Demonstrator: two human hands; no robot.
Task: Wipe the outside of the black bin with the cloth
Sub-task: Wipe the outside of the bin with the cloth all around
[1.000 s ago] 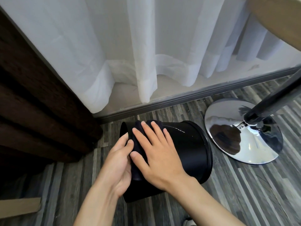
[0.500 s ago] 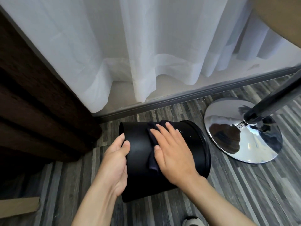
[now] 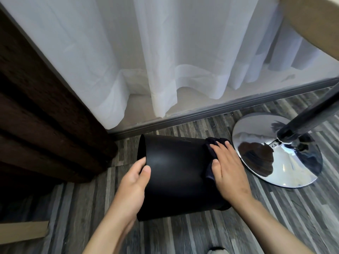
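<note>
In the head view, the black bin lies on its side on the grey wooden floor, below the white curtain. The left hand grips its left end, thumb on the wall. The right hand lies flat, pressing the dark cloth on its right end, near a chrome stand base.

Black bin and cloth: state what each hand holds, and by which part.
Left hand grips the black bin at its left end edge. Right hand presses the cloth flat against the bin's right side.
</note>
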